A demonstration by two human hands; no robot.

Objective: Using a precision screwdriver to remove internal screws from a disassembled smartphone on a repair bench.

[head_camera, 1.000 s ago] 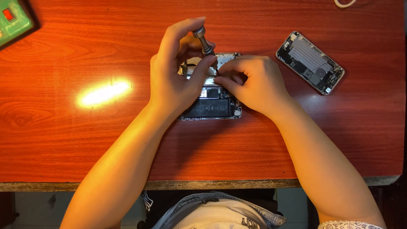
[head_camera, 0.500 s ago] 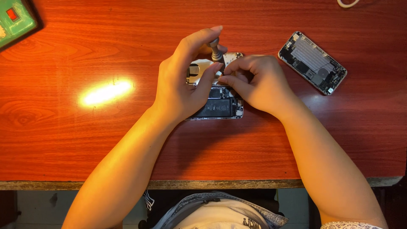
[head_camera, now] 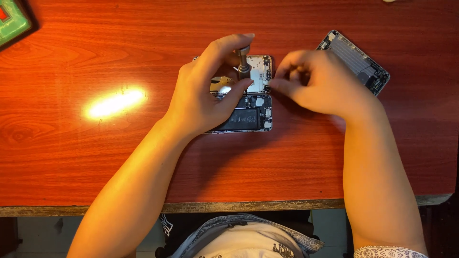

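The opened grey smartphone (head_camera: pixel 248 102) lies mid-desk under the left hand (head_camera: pixel 205 93), whose grip pinches a small metal screwdriver (head_camera: pixel 244 59); the right hand's (head_camera: pixel 318 83) pinched fingertips touch its edge, so a slip might gouge the exposed board.

At ten o'clock, cut by the frame's corner, lies a flat green package (head_camera: pixel 13 20) with a small red patch, on the red-brown bench (head_camera: pixel 95 157). No screens show lit.

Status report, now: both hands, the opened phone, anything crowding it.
Left hand grips small screwdriver, upright over opened phone. Right hand pinched at phone's right edge. Second opened phone lies apart, upper right.
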